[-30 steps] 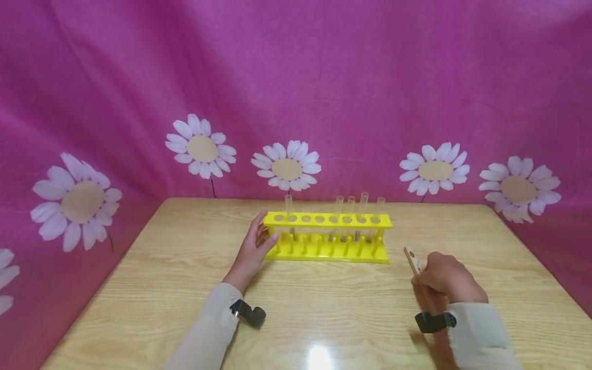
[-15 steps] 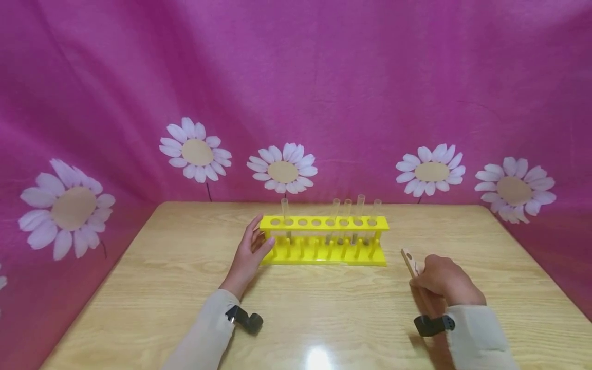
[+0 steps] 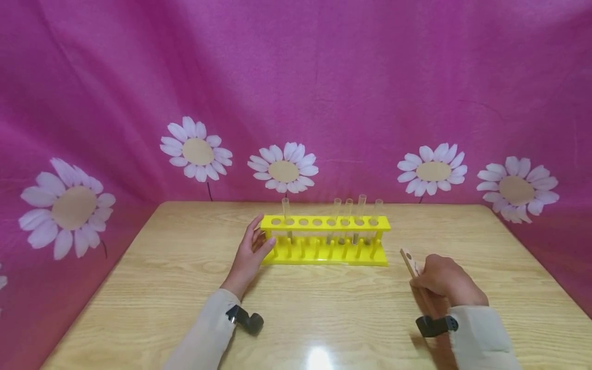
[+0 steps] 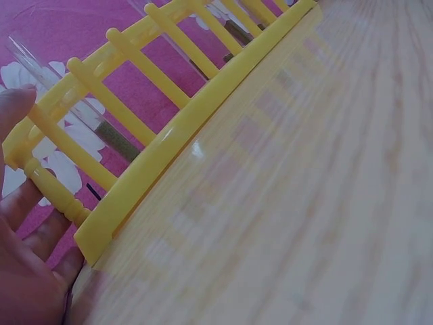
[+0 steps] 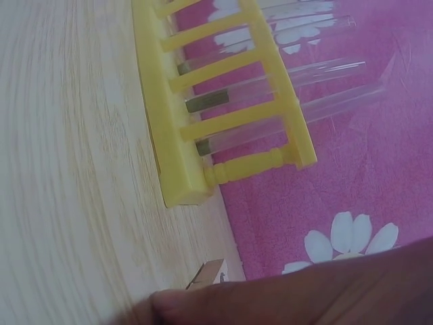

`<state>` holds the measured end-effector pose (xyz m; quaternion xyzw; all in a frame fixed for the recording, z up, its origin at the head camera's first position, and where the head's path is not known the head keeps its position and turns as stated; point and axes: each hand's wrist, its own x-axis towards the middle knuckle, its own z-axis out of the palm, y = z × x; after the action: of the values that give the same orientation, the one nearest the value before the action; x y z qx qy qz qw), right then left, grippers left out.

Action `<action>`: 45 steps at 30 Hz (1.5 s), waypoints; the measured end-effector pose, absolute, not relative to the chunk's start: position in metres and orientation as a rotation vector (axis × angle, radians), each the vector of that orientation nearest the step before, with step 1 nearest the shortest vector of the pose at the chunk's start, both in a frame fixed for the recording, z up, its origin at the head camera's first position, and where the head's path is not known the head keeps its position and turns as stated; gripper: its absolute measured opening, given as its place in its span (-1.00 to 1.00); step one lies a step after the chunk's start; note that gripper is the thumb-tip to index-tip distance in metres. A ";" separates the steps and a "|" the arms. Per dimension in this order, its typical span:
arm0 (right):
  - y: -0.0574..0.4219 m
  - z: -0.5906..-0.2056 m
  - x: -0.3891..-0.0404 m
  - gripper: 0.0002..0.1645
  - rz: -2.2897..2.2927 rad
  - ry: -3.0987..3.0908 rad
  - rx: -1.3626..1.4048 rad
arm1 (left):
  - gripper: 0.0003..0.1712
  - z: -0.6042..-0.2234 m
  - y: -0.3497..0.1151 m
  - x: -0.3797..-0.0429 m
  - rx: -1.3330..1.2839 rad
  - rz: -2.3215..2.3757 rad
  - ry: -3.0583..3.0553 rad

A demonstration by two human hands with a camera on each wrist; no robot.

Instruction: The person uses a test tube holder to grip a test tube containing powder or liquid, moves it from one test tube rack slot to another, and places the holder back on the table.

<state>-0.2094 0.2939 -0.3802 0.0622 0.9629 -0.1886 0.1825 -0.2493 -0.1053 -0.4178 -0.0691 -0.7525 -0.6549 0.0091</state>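
A yellow test tube rack (image 3: pixel 324 261) stands upright on the table, with a row of pegs along its front. My left hand (image 3: pixel 247 258) grips its left end, thumb in front and fingers around the end post. One clear test tube (image 3: pixel 285 205) sits near that end; several more test tubes (image 3: pixel 362 204) fill holes toward the right. Dark greenish matter (image 5: pixel 208 100) shows in tube bottoms in the right wrist view. Right of the rack, my right hand (image 3: pixel 450 280) pinches a wooden test tube holder (image 3: pixel 409 260), its tip pointing forward-left; the rest is partly hidden beneath the hand.
The wood-grain table (image 3: pixel 300 313) extends around the rack and both hands. Behind it hangs a magenta cloth (image 3: pixel 361 92) printed with white daisies, which also runs along the left and right sides. Black camera mounts (image 3: pixel 247 319) sit on both wrists.
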 end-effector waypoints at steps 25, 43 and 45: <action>0.292 -0.368 -0.206 -0.68 -0.646 2.826 0.189 | -0.25 -0.436 -0.110 -0.267 -0.190 -2.099 -2.340; 0.293 -0.368 -0.206 -0.64 -0.849 3.041 0.292 | -0.28 -0.448 -0.107 -0.269 -0.182 -2.081 -2.299; 0.292 -0.367 -0.207 -0.61 -0.883 3.041 0.328 | -0.27 -0.447 -0.108 -0.270 -0.191 -2.084 -2.299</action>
<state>-0.2068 0.2923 -0.3674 0.1029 0.9550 -0.2773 -0.0208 -0.2702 -0.1078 -0.4473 -0.0614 -0.7394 -0.6703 0.0163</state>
